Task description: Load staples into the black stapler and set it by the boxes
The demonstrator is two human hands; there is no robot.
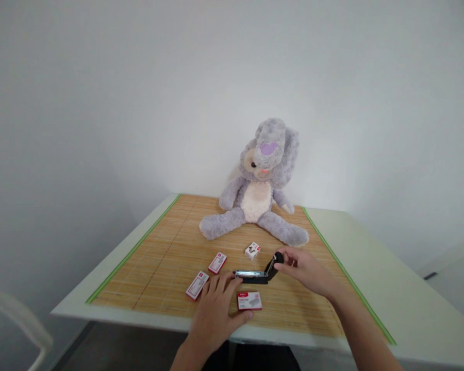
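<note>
A black stapler [251, 278] lies on the bamboo mat with its top swung up and its metal staple channel exposed. The fingers of my right hand [299, 265] pinch the raised top at the stapler's right end. My left hand [214, 309] rests on the mat, fingers apart, its fingertips at the left end of the stapler base; whether they press on it I cannot tell. Below the stapler, near my left thumb, lies a red and white staple box [249, 301]. Another small box [197, 285] is just left of my left fingers, and a similar one [217, 263] sits above them.
A small white box [252, 251] with a dark picture stands beyond the stapler. Behind it a grey plush rabbit [257, 201] sits against the wall, legs spread. The green-edged bamboo mat [158, 257] covers the middle of a white table [355, 242].
</note>
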